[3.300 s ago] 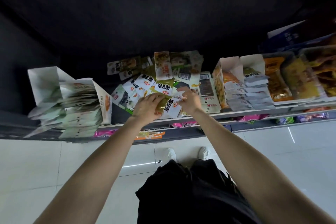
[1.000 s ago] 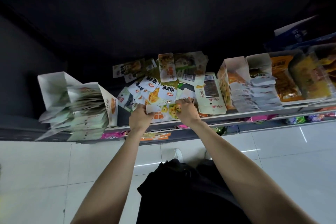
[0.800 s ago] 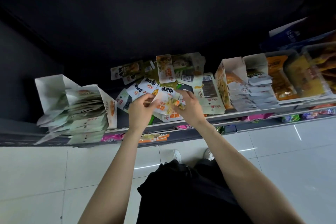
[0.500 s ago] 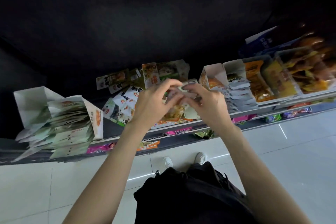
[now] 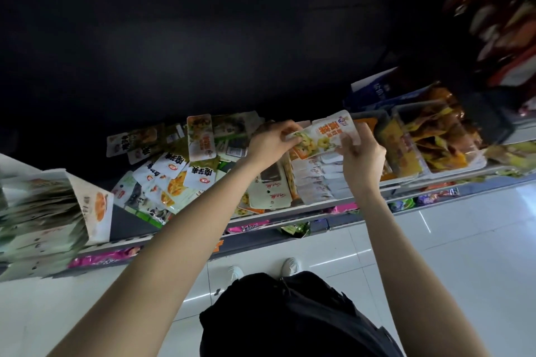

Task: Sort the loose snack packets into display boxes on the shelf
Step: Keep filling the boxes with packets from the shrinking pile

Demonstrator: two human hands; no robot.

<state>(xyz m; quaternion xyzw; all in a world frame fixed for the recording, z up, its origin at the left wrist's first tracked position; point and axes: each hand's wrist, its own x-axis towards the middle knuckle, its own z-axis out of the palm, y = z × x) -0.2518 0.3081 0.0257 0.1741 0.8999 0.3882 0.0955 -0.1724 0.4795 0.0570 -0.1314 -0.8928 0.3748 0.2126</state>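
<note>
While both hands (image 5: 271,143) pinch it, packet (image 5: 324,135) shows orange Chinese lettering.

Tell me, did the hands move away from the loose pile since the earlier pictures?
Yes. Both hands lifted a packet off the pile and went right, toward the boxes.

Both bare forearms reach up and forward, converging on the snack packet (image 5: 322,136). Left hand (image 5: 271,143) pinches the packet's left end, thumb and fingers curled. Right hand (image 5: 362,159) grips its right end, fingers wrapped behind, thumb in front. Hands apart, packet between them.
</note>
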